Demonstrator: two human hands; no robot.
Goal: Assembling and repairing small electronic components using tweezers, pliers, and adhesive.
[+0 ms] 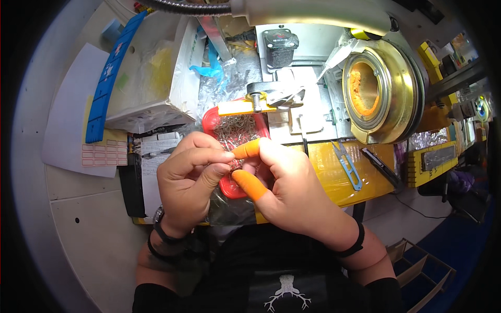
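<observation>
The left hand [185,182] brings thumb and index fingertips close together; whether they pinch anything, I cannot tell. Small metal pieces [232,127] lie in the red tray [210,119] beyond. The right hand [292,185] holds its orange-covered thumb and index finger apart, the index meeting the left fingertips.

Brt lamp [313,13] up top, glare on brass ring [395,96], bent edges w/ dk fisheye corners
</observation>
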